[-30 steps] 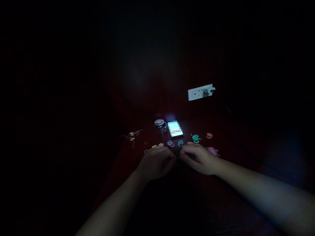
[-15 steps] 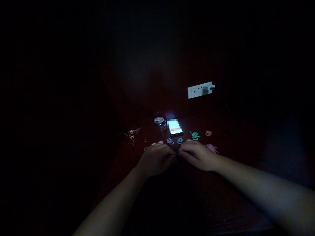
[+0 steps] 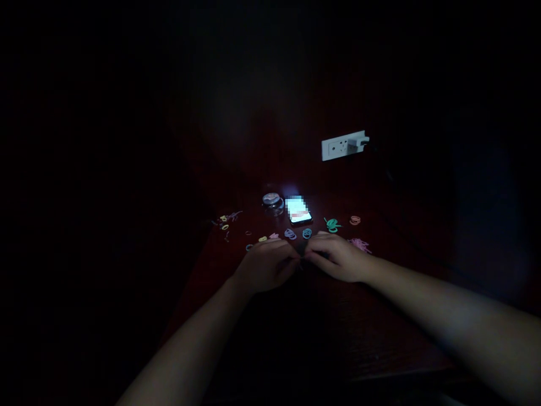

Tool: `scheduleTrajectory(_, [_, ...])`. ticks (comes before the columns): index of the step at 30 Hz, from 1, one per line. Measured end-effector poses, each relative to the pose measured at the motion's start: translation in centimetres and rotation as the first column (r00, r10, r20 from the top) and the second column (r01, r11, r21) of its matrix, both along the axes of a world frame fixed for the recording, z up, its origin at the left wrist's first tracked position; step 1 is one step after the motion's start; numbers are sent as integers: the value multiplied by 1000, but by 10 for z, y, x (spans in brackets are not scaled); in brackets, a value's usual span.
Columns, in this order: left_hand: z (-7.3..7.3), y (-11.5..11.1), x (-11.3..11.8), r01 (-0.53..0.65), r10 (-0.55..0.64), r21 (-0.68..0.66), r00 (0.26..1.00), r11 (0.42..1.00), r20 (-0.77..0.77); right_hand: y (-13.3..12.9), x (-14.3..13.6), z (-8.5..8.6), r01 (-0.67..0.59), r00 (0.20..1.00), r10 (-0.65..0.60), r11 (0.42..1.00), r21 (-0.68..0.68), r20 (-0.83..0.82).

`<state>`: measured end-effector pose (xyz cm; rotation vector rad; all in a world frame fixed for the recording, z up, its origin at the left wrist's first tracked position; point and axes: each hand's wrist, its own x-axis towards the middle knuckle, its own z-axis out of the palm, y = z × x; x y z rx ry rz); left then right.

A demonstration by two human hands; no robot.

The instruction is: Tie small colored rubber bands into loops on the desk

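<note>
My left hand [image 3: 268, 265] and my right hand [image 3: 336, 257] meet fingertip to fingertip low over the dark table. Both are closed in a pinch; what lies between the fingertips is too small and dim to name. Just beyond them runs a row of small bands: a yellow bunch [image 3: 262, 239], a pink bunch [image 3: 274, 236], purple rings [image 3: 290, 234] and blue rings [image 3: 306, 233]. Green bands [image 3: 333, 224] and orange rings [image 3: 355, 220] lie past my right hand, with a pink pile [image 3: 360, 245] beside its wrist.
A lit phone [image 3: 298, 210] lies behind the bands, beside a lidded clear jar [image 3: 273, 204]. Small purple and yellow bits [image 3: 230, 217] are scattered at the table's left. A white power strip [image 3: 344, 145] with a plug is on the wall. Surroundings are very dark.
The whole view has shifted, so everything sits slightly higher in the picture. Both hands keep their pinch together, with little visible movement against the table.
</note>
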<state>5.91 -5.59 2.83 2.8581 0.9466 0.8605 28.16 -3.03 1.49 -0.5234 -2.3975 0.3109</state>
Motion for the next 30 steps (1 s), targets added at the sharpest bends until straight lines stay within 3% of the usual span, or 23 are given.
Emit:
scheduleTrajectory(9, [-2,7,-10,7,-6,41,1000,999,-19,3,8,0,86,994,-87,996,-8,-61])
scheduleTrajectory(18, [-2,3,-3,10,-9,8,999,1000,-38,-4,0,3,-19,1000,20,999,-39,20])
scheduleTrajectory(30, [-1,7,-13,-14,14,31,1000,999,5,0,4,3,48,999,-48,998,31,-5])
